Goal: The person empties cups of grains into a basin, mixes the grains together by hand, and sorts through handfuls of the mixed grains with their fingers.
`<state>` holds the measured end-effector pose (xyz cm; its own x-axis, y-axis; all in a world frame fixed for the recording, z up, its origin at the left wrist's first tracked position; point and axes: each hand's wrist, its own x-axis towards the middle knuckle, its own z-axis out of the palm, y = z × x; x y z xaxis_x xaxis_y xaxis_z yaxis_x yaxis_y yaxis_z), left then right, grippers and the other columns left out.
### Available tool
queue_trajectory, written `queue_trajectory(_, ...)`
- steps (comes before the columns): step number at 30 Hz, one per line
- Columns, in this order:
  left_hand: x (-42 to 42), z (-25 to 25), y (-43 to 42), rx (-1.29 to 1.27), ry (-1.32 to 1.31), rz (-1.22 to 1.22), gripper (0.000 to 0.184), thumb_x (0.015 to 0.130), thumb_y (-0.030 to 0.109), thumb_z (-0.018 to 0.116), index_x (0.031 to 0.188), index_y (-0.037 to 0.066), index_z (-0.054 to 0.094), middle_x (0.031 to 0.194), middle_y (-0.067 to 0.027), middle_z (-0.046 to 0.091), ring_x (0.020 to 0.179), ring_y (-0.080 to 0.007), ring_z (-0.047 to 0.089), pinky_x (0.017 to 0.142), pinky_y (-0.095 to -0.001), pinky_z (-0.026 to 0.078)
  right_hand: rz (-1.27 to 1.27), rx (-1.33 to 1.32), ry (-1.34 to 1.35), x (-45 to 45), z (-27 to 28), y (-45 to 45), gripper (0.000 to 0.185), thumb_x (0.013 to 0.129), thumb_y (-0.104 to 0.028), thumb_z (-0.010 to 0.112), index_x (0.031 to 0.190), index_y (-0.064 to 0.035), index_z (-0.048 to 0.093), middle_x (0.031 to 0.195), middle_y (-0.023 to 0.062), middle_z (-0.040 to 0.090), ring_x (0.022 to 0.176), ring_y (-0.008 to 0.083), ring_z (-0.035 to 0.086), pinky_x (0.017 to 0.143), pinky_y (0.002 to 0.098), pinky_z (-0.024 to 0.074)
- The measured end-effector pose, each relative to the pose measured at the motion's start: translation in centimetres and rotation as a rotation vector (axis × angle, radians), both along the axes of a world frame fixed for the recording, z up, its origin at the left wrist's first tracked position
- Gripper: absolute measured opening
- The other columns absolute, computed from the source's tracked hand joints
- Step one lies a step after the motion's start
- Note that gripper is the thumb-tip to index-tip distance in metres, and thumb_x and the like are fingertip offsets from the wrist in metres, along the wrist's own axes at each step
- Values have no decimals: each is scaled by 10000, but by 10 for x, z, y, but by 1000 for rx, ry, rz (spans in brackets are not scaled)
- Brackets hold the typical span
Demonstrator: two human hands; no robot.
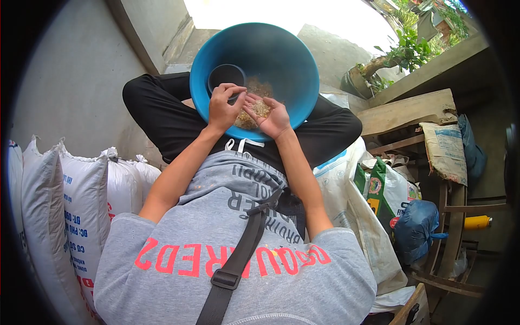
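Loosely open right hand (266, 115) cups small pale grains (260, 109); left hand (223, 107) nearly pinched, contents unclear; round blue plastic basin (297, 70) beneath fingers.

Left: smooth grey plastered wall (70, 70) stands bare | floor: grey concrete floor (330, 51) meets bright white daylight | upper right: leafy green plant (410, 52) grows near grey concrete ledge (433, 64) | right: worn brown wooden furniture (409, 112) stands | lower left: stuffed white printed sacks (84, 200) line up.
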<state>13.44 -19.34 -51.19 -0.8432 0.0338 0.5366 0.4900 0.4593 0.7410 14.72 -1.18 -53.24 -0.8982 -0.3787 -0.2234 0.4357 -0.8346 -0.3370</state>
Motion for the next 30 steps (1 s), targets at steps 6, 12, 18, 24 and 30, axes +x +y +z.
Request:
queue_trajectory(6,14,12,3,-261,225,-195,241,827,171,782,1068,159,796,1228,-71,658,1188,-275,570,1028,-408,424,50,56,26,3,3,-3,485,1079,-212,263,1387,105,465,1324,251,584,1255,323,593,1120,493,485)
queue_trajectory(12,18,9,8,-363,235,-326,201,798,213,819,998,206,804,1242,-38,663,1217,-247,550,1021,-401,388,115,103,67,-4,-14,-2,491,1092,-246,249,1360,73,509,1302,195,616,1193,291,625,1044,465,528)
queue_trajectory(18,15,5,7,-357,222,-343,160,789,193,822,945,188,788,1219,-23,671,1207,-245,557,1004,-405,395,143,128,72,-1,-6,-4,513,1093,-260,240,1391,70,497,1307,187,617,1181,284,632,1024,458,542)
queue_trajectory(24,16,10,6,-278,219,-310,139,807,175,799,942,158,773,1202,-45,675,1193,-260,573,1010,-420,402,106,142,64,-1,-10,-4,506,1092,-248,249,1415,82,455,1335,233,588,1247,316,604,1079,489,515)
queue_trajectory(30,-2,0,1,-10,129,137,175,834,228,771,997,162,781,1180,-46,682,1189,-263,567,1021,-419,393,146,61,20,1,2,-8,496,1098,-244,247,1412,94,431,1414,283,537,1329,354,553,1179,516,425)
